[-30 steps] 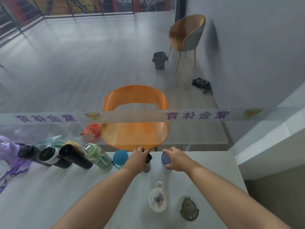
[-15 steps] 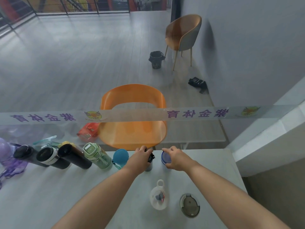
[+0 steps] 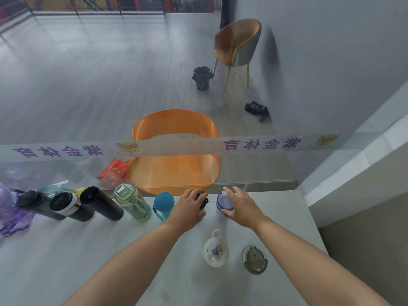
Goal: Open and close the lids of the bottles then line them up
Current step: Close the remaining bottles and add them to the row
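Left hand [image 3: 189,206] wrapped over the black-capped bottle [image 3: 202,200], fingers curled down on its top; the body is mostly hidden under my palm, so I can't tell how firm the hold is. Right hand [image 3: 239,206] has changed: half a second ago it was closed on the blue-rimmed bottle [image 3: 223,202], now the fingers are spread and lifted, palm just behind the lid, not clearly touching. I read that as a release, meaning this bottle is probably closed and set at the right end of the row along the far edge of the table [image 3: 66,250]. Leftward the row runs: teal bottle [image 3: 163,203], green bottle [image 3: 131,203], black flask [image 3: 100,203], white-banded black bottle [image 3: 66,205], another dark bottle [image 3: 33,200]. Nearer me, well apart from the row, stand a clear white bottle with a loop handle [image 3: 216,250] and a grey-lidded item [image 3: 255,259]; both likely need handling. The glass partition [image 3: 66,151] stands close behind the row, so there is little room to push bottles back. Purple bag [image 3: 11,213] crowds the left end.
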The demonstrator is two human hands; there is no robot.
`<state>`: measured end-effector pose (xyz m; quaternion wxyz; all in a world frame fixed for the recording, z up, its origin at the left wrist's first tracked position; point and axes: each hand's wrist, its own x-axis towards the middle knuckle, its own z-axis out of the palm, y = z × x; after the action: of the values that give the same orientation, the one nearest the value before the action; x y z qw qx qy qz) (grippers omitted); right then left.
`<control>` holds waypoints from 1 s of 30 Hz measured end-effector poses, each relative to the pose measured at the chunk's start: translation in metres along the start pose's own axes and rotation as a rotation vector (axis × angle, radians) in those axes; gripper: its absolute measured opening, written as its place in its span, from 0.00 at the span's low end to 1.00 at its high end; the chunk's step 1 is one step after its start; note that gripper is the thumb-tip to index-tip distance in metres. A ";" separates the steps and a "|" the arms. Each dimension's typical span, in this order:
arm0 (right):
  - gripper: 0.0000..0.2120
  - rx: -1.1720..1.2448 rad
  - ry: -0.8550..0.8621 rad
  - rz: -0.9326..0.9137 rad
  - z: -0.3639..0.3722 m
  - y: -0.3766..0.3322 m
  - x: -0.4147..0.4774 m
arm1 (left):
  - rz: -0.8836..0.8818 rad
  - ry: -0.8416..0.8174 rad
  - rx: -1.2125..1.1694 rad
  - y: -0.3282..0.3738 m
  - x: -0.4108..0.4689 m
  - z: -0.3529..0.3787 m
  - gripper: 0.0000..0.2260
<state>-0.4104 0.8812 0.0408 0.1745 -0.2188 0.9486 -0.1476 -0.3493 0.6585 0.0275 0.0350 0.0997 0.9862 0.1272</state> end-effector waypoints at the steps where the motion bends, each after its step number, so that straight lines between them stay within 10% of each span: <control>1: 0.33 -0.002 0.079 -0.044 -0.001 -0.002 -0.010 | 0.067 0.052 -0.004 0.001 -0.005 -0.001 0.22; 6: 0.20 -0.004 0.149 -0.167 0.014 -0.019 -0.054 | 0.229 0.156 -0.056 0.003 -0.033 0.007 0.13; 15: 0.42 -0.189 -0.330 -0.056 0.078 -0.054 -0.076 | 0.177 0.210 0.038 0.000 -0.074 0.008 0.09; 24: 0.16 -0.206 -0.244 -0.136 0.073 -0.051 -0.063 | 0.061 0.216 0.091 0.005 -0.062 -0.002 0.09; 30: 0.17 -0.158 -0.306 -0.129 0.064 -0.045 -0.056 | 0.004 0.252 0.055 0.027 -0.043 -0.002 0.08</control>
<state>-0.3216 0.8552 0.0139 0.2892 -0.3123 0.9036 -0.0484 -0.3026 0.6752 0.0382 -0.0920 0.0859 0.9858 0.1115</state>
